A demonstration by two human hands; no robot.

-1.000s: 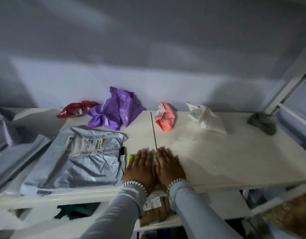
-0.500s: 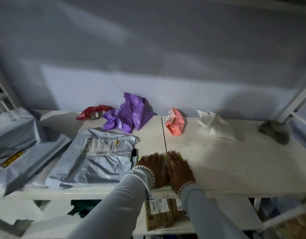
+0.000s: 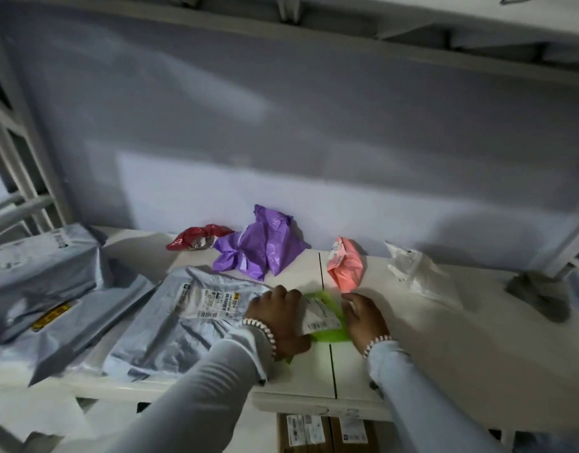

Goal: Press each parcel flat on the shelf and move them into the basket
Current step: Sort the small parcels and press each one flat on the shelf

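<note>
- Both hands flank the green parcel (image 3: pixel 327 323) near the front edge of the shelf (image 3: pixel 445 348): the left hand (image 3: pixel 276 317) lies on the parcel's left part with fingers curled down over it, and the right hand (image 3: pixel 363 317) rests at its right edge; whether the right fingers pinch the wrapper or only touch it cannot be told.
- Green parcel: lies flat across the dark seam between the two shelf boards, white label facing up between the hands.
- Large grey parcel (image 3: pixel 183 322): lies just left of the left hand, its printed label uppermost, reaching to the front edge.
- Purple parcel (image 3: pixel 262 248): crumpled, at the back edge against the wall, left of the seam.
- Red parcel (image 3: pixel 196 240): small, touching the purple parcel's left side at the back edge.
- Pink parcel (image 3: pixel 345 264): stands just right of the seam, behind the right hand.
- White parcel (image 3: pixel 415 273): lies further right, towards the back edge.
- Grey parcels (image 3: pixel 36 273): stacked at the shelf's left end.
- Both wrists carry white bead bracelets over pale sleeves.
- Brown boxes (image 3: pixel 327 433): labelled, on the lower level beneath the front edge.
</note>
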